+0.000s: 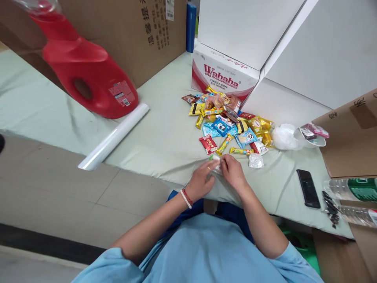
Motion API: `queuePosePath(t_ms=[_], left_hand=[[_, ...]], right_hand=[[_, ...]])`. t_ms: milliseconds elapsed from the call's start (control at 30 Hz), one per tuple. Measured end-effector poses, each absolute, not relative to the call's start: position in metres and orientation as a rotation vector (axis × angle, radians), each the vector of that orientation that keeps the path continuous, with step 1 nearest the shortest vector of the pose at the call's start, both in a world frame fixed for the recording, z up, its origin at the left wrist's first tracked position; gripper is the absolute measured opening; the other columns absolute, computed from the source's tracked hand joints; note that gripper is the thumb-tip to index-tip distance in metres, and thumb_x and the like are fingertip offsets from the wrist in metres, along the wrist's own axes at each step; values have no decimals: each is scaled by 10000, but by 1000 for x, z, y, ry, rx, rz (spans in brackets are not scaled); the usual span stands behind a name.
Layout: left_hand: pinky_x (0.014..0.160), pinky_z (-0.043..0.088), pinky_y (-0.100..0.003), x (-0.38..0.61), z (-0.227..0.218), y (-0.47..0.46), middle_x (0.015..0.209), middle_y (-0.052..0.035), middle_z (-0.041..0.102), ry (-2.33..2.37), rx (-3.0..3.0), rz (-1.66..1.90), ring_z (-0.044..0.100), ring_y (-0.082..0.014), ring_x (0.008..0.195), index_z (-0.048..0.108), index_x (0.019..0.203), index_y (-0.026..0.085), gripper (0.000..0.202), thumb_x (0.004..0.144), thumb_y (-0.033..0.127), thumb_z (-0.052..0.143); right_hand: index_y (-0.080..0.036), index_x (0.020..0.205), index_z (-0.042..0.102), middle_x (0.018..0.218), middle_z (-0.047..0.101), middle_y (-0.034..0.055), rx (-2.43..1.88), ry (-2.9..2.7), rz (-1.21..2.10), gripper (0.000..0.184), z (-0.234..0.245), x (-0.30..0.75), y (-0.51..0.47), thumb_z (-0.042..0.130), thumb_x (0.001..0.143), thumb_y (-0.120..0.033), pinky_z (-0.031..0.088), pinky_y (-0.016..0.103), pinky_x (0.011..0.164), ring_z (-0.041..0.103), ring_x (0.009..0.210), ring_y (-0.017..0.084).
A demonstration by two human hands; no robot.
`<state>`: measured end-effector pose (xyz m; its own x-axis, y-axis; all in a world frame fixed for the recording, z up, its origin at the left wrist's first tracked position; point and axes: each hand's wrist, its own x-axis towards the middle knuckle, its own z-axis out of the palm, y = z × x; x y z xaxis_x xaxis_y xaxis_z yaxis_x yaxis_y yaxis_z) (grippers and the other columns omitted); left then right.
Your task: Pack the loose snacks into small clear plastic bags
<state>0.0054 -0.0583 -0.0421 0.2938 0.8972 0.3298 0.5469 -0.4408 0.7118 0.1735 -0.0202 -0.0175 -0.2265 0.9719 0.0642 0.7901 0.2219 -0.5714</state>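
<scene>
A small clear plastic packet (217, 168), with a bit of green at its far end, lies between my hands near the table's front edge. My right hand (233, 171) is closed, thumb and fingers pinching the packet's right side. On the left side, the fingers of my left hand (202, 181) are bent over the packet and grip it, partly hiding it; the contents cannot be made out. Just beyond is a pile of wrapped snacks (222, 125) in yellow, blue, red and brown wrappers. A crumpled clear wrapper (256, 160) sits right of my right hand.
At left, a large red jug (94, 74) stands beside a white film roll (114, 135) overhanging the edge. A Wahaha carton (225, 72) backs the pile. Rightward are a white plastic bag (285, 136), a cup (318, 140), a phone (308, 188) and plastic bottles (338, 188).
</scene>
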Motion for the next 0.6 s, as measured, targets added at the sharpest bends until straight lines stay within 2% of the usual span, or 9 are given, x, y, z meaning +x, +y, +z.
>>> queuePosePath(t_ms=[100, 200, 300, 400, 500, 600], left_hand=[[1064, 473, -488, 2, -41, -50, 1249, -131, 664, 1656, 1877, 964, 577, -291, 1211, 659, 1280, 194, 365, 931, 238, 562], [1023, 459, -529, 15, -42, -41, 1194, -144, 655, 1788, 1894, 779, 539, -339, 1185, 712, 1121, 173, 276, 897, 326, 660], [1047, 449, -514, 26, -42, -38, 1203, -138, 632, 1765, 1878, 850, 520, -328, 1214, 702, 1092, 170, 250, 862, 265, 692], [1021, 491, -470, 31, -34, -48, 1144, -131, 625, 1657, 1859, 1052, 574, -285, 1141, 674, 1082, 160, 239, 848, 208, 692], [952, 531, -386, 41, -21, -69, 1179, -132, 635, 1407, 2009, 1264, 608, -231, 1109, 636, 1150, 168, 247, 910, 125, 593], [997, 507, -407, 58, -16, -91, 1235, -137, 671, 958, 2418, 1280, 582, -250, 1233, 651, 1164, 176, 251, 956, 99, 536]], right_hand=[[-182, 1030, 615, 990, 676, 128, -1575, -2092, 568, 242, -21, 176, -29, 383, 1000, -244, 486, 366, 833, 637, 936, 263], [-183, 1080, 627, 1022, 676, 134, -1567, -2024, 597, 260, -21, 176, -36, 390, 995, -245, 507, 396, 882, 645, 972, 269], [-201, 1180, 617, 1029, 682, 111, -1568, -1843, 743, 273, -18, 176, -46, 433, 996, -286, 540, 406, 869, 671, 894, 247], [-240, 1335, 544, 1046, 688, 75, -1526, -1516, 999, 376, -9, 180, -64, 507, 1006, -420, 578, 396, 821, 697, 815, 221], [-283, 1374, 524, 1078, 695, 65, -1464, -1180, 1176, 492, 3, 191, -87, 571, 972, -563, 593, 379, 779, 704, 893, 237], [-301, 1348, 569, 1062, 719, 52, -1451, -969, 1311, 512, 7, 208, -107, 588, 948, -621, 578, 379, 810, 691, 942, 241]])
